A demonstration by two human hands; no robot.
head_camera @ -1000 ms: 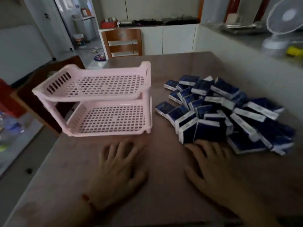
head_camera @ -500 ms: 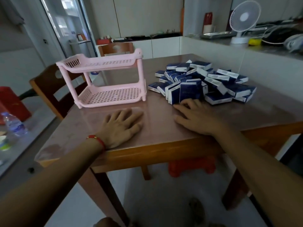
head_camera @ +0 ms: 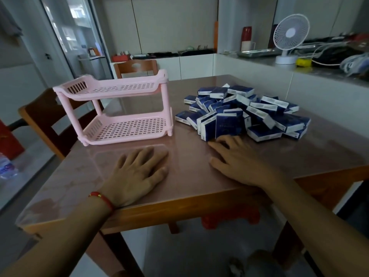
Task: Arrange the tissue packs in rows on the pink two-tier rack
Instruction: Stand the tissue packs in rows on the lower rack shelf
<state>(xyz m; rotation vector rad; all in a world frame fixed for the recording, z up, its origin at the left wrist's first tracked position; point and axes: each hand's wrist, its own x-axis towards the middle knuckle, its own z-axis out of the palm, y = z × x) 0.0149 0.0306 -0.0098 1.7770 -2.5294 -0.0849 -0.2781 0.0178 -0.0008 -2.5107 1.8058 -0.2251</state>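
The pink two-tier rack (head_camera: 127,134) stands on the left half of the table, both slotted shelves bare. To its right lies a loose heap of several dark blue tissue packs (head_camera: 245,110) with white edges. My left hand (head_camera: 137,174) rests flat on the tabletop just in front of the rack, fingers spread, a red cord on the wrist. My right hand (head_camera: 237,160) lies flat in front of the heap, its fingertips at the foot of the nearest upright pack (head_camera: 227,126). Neither hand holds anything.
The brown table (head_camera: 199,188) has its near edge under my wrists. Wooden chairs stand at the left (head_camera: 46,120) and far side (head_camera: 135,66). A white counter at the right carries a small fan (head_camera: 289,37). A red stool (head_camera: 229,218) sits under the table.
The view has pulled back and tilted down, so the table edge, my forearms and the floor now show. Both hands stay flat in the same spots on the table.
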